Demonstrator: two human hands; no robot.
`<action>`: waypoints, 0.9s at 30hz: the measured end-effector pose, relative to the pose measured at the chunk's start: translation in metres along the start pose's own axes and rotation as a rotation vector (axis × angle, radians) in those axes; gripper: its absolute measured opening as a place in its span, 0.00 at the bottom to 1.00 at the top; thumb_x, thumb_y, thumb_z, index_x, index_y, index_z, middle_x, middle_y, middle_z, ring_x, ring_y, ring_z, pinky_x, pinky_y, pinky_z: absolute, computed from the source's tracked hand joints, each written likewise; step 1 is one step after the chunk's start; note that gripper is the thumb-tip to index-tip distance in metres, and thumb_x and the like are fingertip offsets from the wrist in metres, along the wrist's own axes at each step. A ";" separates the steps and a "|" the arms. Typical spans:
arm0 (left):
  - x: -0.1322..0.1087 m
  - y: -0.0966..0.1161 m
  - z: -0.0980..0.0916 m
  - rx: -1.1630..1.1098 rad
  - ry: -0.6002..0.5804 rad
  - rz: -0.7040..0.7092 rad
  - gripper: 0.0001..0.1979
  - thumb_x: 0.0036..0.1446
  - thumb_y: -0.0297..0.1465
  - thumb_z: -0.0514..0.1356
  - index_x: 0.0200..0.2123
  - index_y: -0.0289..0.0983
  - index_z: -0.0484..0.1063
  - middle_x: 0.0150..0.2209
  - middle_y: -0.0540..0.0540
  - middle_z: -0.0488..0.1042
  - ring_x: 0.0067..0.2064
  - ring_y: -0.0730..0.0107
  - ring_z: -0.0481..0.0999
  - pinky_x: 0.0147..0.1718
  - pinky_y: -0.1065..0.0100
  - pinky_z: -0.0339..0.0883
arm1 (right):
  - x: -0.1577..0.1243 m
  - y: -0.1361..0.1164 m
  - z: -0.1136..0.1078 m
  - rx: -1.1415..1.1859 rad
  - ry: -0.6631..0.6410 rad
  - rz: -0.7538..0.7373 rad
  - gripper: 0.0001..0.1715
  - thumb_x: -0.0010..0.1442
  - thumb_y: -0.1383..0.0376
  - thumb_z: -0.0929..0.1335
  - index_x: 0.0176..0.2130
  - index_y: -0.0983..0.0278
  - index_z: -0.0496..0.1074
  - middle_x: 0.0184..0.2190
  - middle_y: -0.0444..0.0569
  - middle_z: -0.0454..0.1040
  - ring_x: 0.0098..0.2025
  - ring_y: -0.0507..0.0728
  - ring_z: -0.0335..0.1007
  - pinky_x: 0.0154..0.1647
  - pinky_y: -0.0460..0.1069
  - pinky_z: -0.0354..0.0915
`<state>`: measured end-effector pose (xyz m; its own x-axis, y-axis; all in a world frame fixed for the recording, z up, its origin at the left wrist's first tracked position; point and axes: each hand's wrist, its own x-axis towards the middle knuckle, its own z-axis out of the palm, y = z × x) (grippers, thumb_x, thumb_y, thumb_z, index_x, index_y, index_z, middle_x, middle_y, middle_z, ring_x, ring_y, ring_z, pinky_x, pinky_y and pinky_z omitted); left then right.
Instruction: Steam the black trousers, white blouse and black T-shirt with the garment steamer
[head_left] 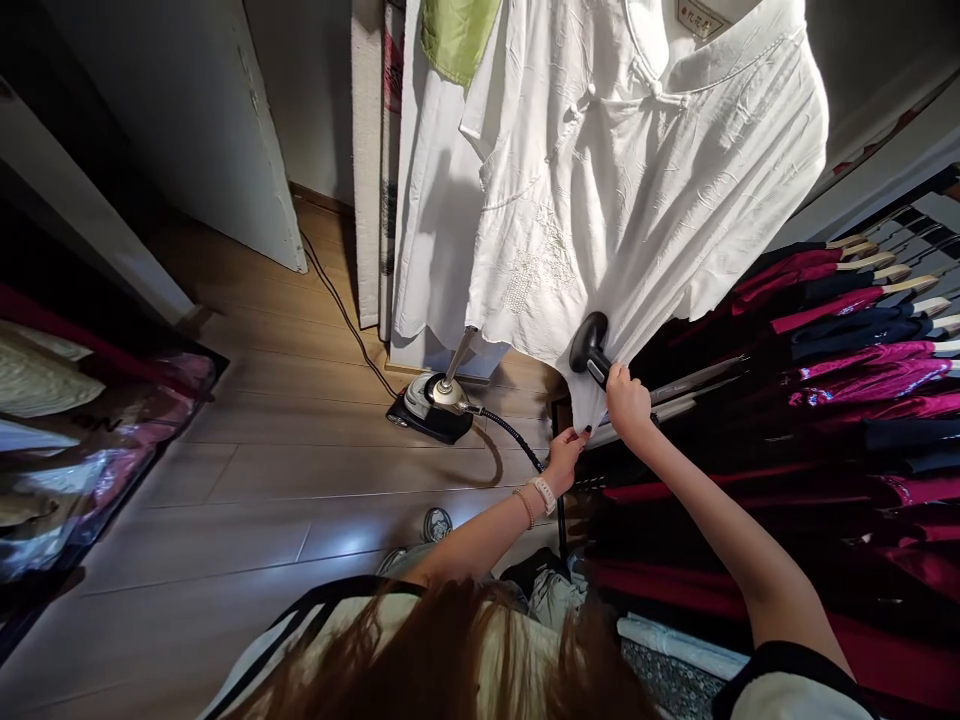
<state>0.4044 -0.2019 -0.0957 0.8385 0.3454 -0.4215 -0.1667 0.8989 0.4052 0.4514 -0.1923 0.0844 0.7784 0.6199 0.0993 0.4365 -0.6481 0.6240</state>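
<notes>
A white shirt (600, 200) with knotted fastenings and a stitched patch hangs in front of me. My left hand (564, 460) pinches its lower hem and pulls the cloth taut toward me. In my right hand (630, 402) is the handle of a black garment steamer head (589, 343), its face against the shirt just above the pinched hem. The steamer base (431, 405), black and silver with a metal pole, stands on the floor below. From it a black ribbed hose (510, 432) runs toward my left wrist, where part of it is hidden.
Dark and crimson clothes (862, 370) hang on a packed rack close at my right. A black power cord (337, 300) trails over the wood floor (247, 470). Plastic-wrapped garments (97, 470) lie at left, and a white door panel (225, 150) stands behind.
</notes>
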 end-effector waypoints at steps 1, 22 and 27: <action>-0.002 0.000 0.002 0.006 -0.003 0.013 0.13 0.42 0.26 0.76 0.32 0.34 0.80 0.34 0.45 0.80 0.36 0.71 0.74 0.40 0.69 0.63 | 0.003 -0.001 -0.003 0.004 -0.001 0.007 0.22 0.68 0.75 0.56 0.57 0.76 0.66 0.43 0.65 0.75 0.40 0.60 0.79 0.36 0.48 0.71; -0.017 -0.007 0.038 0.077 -0.109 0.093 0.10 0.44 0.24 0.74 0.30 0.34 0.79 0.33 0.46 0.80 0.37 0.68 0.74 0.42 0.68 0.65 | 0.003 -0.009 -0.053 0.083 0.046 -0.064 0.13 0.69 0.72 0.61 0.52 0.71 0.65 0.43 0.59 0.73 0.40 0.59 0.78 0.34 0.47 0.67; 0.001 -0.007 0.030 0.027 -0.052 -0.026 0.12 0.39 0.22 0.74 0.24 0.34 0.74 0.24 0.50 0.73 0.30 0.72 0.68 0.33 0.70 0.62 | -0.046 -0.002 -0.076 0.110 0.020 -0.150 0.18 0.67 0.69 0.66 0.56 0.68 0.63 0.45 0.55 0.73 0.42 0.58 0.76 0.32 0.48 0.64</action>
<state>0.4223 -0.2161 -0.0748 0.8684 0.3068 -0.3896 -0.1307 0.8995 0.4170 0.3803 -0.1855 0.1371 0.6922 0.7211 0.0274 0.5947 -0.5915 0.5444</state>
